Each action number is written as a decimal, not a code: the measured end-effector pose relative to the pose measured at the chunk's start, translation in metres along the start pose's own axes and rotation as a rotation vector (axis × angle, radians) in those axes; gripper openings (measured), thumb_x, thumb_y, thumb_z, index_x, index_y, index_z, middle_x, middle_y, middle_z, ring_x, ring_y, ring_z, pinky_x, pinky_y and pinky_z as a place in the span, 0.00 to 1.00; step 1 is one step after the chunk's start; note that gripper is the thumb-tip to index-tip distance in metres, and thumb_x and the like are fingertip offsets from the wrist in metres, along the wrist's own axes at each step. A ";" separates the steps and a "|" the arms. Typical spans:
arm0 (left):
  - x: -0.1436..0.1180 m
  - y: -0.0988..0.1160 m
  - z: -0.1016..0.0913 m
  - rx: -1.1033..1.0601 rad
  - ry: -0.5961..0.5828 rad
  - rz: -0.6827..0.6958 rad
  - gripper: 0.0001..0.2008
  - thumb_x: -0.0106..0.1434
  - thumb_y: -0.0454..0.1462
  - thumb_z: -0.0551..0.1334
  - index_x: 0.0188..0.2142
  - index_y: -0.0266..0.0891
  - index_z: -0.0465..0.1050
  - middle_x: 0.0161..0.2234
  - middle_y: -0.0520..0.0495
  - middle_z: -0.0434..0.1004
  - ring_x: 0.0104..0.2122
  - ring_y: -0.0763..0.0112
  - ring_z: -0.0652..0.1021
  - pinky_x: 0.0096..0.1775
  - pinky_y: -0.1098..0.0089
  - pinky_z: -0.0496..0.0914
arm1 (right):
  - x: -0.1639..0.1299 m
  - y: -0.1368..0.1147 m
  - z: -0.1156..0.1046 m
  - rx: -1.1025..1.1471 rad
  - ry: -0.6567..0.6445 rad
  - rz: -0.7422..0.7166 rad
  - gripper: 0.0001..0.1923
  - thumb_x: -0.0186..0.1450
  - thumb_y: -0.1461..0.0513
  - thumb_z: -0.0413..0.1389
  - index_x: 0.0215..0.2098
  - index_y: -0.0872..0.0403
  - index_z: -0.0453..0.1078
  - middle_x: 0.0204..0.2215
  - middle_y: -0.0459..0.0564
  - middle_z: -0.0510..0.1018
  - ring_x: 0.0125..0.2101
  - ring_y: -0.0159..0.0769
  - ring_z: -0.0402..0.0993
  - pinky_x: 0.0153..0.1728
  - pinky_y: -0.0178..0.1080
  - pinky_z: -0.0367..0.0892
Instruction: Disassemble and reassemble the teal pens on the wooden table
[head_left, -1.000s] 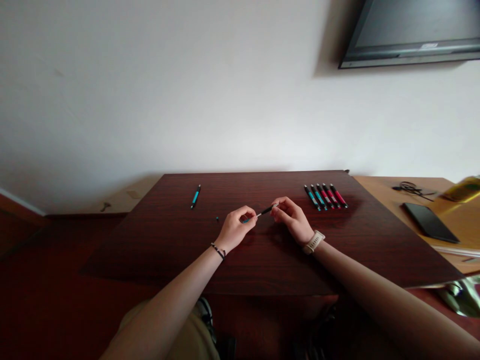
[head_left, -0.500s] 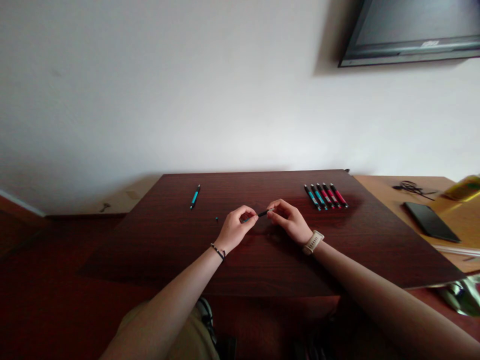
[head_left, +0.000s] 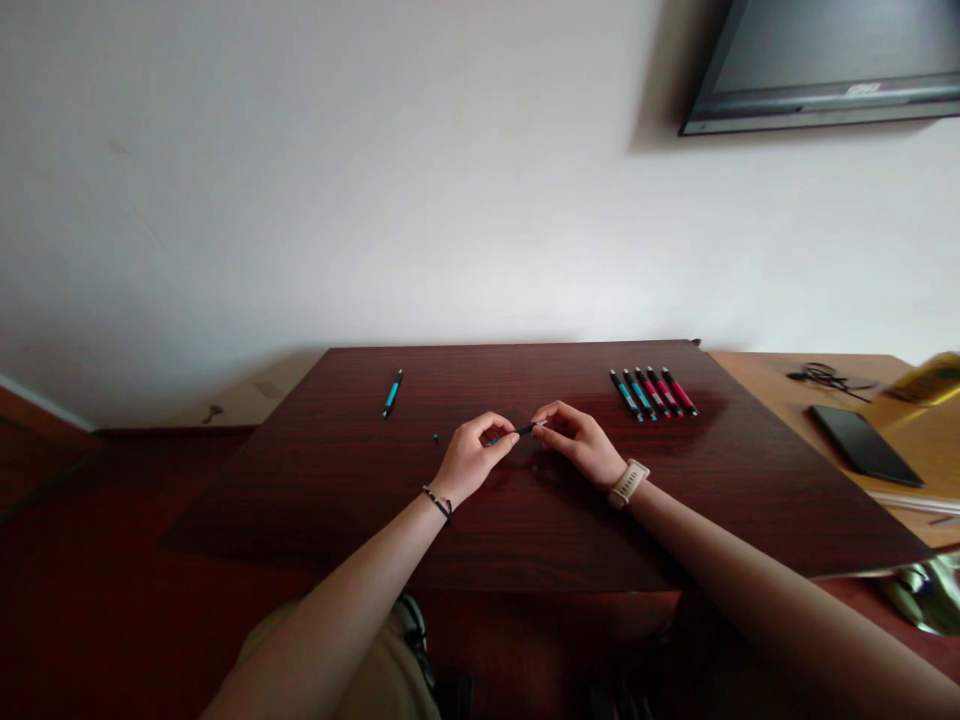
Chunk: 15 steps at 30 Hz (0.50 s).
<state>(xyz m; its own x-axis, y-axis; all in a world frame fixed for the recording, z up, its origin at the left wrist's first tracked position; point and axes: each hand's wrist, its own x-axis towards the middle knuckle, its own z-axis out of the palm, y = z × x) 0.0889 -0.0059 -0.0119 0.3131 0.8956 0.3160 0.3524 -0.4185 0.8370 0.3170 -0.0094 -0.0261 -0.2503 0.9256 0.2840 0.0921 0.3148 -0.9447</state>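
Note:
Over the middle of the table, both hands hold a slim black pen (head_left: 526,429) nearly level, with a bit of teal showing by my left fingers. My left hand (head_left: 474,448) pinches one end between thumb and fingertips. At the other end, the thumb and index finger of my right hand (head_left: 579,440) are closed on its pale tip. A tiny teal-and-dark piece (head_left: 436,437) lies left of my left hand. Farther left is a single teal-and-black pen (head_left: 392,394). Several teal and pink pens (head_left: 652,393) form a slanted row beyond my right hand.
The dark wooden table (head_left: 345,480) stands against a white wall. At its right, a lighter wooden surface (head_left: 765,385) bears a black phone-like slab (head_left: 865,445), a coiled black cable (head_left: 825,376) and a yellow item (head_left: 926,385). A screen (head_left: 832,65) hangs at upper right.
The hands have hardly moved; the right fingertips sit slightly closer to the left ones on the pen. The view has shifted a little. The pens on the table stay put.

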 end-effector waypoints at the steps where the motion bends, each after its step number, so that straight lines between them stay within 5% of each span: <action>1: 0.000 -0.001 0.000 -0.005 0.001 0.002 0.08 0.67 0.42 0.66 0.37 0.41 0.79 0.37 0.48 0.83 0.37 0.65 0.79 0.40 0.67 0.70 | 0.000 0.000 0.000 -0.002 0.004 0.002 0.14 0.67 0.50 0.64 0.43 0.50 0.73 0.32 0.45 0.77 0.31 0.36 0.73 0.36 0.39 0.70; 15: -0.001 -0.003 -0.001 -0.029 0.017 0.014 0.10 0.66 0.44 0.68 0.37 0.40 0.81 0.37 0.47 0.84 0.37 0.65 0.81 0.43 0.67 0.73 | 0.002 0.003 -0.002 -0.019 -0.001 0.034 0.16 0.66 0.49 0.65 0.41 0.52 0.75 0.35 0.48 0.80 0.34 0.37 0.74 0.37 0.39 0.70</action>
<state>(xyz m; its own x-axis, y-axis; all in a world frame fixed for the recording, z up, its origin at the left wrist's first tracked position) 0.0869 -0.0048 -0.0147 0.3031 0.8920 0.3353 0.3225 -0.4271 0.8447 0.3191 -0.0065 -0.0284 -0.2479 0.9355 0.2519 0.1187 0.2873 -0.9505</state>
